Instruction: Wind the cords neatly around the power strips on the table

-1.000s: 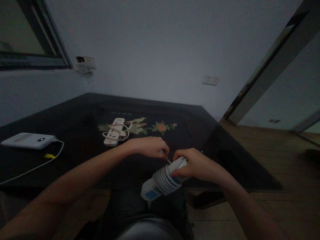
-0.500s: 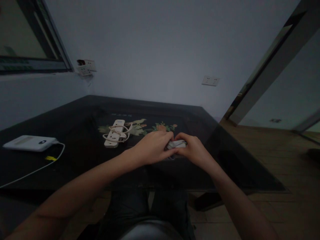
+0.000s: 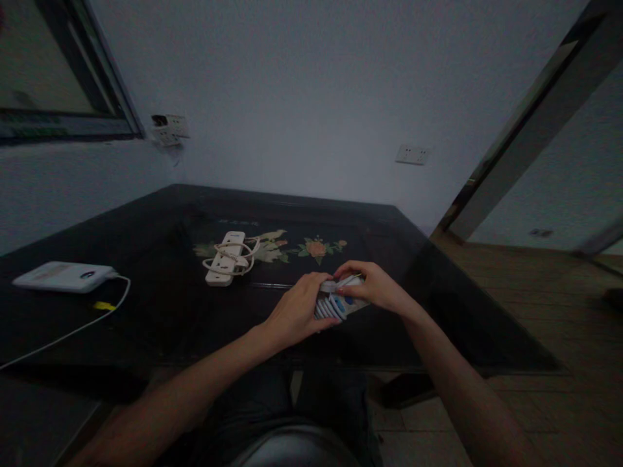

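Both my hands meet over the near part of a black table (image 3: pixel 146 311). They hold a white power strip (image 3: pixel 337 303) with its cord coiled round it and blue marks on its face. My left hand (image 3: pixel 296 313) wraps the strip's left end from below, fingers curled. My right hand (image 3: pixel 370 286) grips its right end from above, fingers closed over it. The strip sits low, at or just above the table top. Much of it is hidden by my fingers.
A second white power strip (image 3: pixel 224 258) with a looped cord lies farther back on the table's flower inlay (image 3: pixel 317 247). A white flat device (image 3: pixel 63 276) with a white cable (image 3: pixel 73 329) lies at the left. Wall sockets (image 3: pixel 411 154) sit on the back wall.
A second ago I held the coiled strip up over my lap. I carried it forward to the table, and now my hands have shifted on it, showing its face.
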`<state>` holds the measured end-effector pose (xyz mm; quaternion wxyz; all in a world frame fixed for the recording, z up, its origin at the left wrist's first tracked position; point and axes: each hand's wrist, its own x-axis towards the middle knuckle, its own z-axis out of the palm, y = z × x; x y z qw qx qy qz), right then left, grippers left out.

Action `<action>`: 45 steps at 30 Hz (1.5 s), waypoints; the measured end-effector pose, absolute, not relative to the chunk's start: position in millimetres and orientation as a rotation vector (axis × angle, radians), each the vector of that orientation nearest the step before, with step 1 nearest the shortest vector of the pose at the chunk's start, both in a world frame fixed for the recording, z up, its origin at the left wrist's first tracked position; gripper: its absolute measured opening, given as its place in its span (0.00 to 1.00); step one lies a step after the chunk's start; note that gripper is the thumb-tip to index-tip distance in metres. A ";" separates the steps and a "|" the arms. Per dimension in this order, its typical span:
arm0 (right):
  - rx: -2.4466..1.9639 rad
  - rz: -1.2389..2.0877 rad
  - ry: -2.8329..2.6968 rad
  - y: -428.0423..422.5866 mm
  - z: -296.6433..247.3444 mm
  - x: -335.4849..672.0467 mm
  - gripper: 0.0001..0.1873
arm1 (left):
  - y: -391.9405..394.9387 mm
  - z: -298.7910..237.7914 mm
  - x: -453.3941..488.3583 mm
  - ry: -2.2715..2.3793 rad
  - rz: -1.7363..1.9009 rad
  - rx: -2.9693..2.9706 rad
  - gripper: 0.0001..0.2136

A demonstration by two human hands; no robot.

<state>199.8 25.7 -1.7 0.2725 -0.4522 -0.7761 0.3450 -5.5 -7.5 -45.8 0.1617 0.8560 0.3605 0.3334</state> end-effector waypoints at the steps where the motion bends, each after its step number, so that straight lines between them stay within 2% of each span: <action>1: -1.190 0.975 -2.072 26.0 -3.7 201.3 0.14 | -8.6 -51.3 -3.1 1.028 1.007 2.365 0.31; 4: -1.137 1.031 -2.044 26.0 -8.5 204.2 0.12 | -9.6 -60.1 2.1 0.990 1.096 2.201 0.29; 9: -1.129 0.818 -2.038 29.6 -12.8 198.9 0.09 | -4.3 -58.9 1.4 0.873 0.992 2.098 0.31; 16: -1.282 0.035 -1.895 4.9 -16.0 171.6 0.11 | -0.5 -69.9 3.0 1.203 0.922 2.458 0.27; 19: -1.386 0.146 -1.985 -16.1 -28.4 158.4 0.12 | 1.4 -72.6 3.3 1.302 0.923 2.407 0.30; 22: -1.453 0.268 -1.969 -22.3 -47.8 150.5 0.22 | 4.0 -71.0 6.0 1.390 0.822 2.344 0.33; 23: -1.449 0.290 -1.939 -20.7 -54.3 149.5 0.22 | 5.1 -69.6 7.3 1.420 0.782 2.338 0.33; 28: -1.354 0.348 -1.806 -5.8 -75.6 153.6 0.12 | 11.1 -61.0 1.4 1.381 0.602 2.424 0.28; 32: -1.391 0.395 -1.762 -3.9 -79.7 161.6 0.11 | 12.4 -62.0 -21.5 1.387 0.329 2.483 0.37; 35: -1.449 0.373 -1.771 -5.5 -78.4 163.4 0.10 | 10.3 -68.0 -32.1 1.523 0.205 2.431 0.33; 39: -1.526 0.204 -1.806 -6.6 -75.7 157.5 0.13 | 7.5 -74.2 -30.2 1.519 0.305 2.411 0.29; 45: -1.546 0.180 -1.721 -16.7 -81.6 138.9 0.16 | 2.1 -79.7 -26.1 1.494 0.476 2.319 0.32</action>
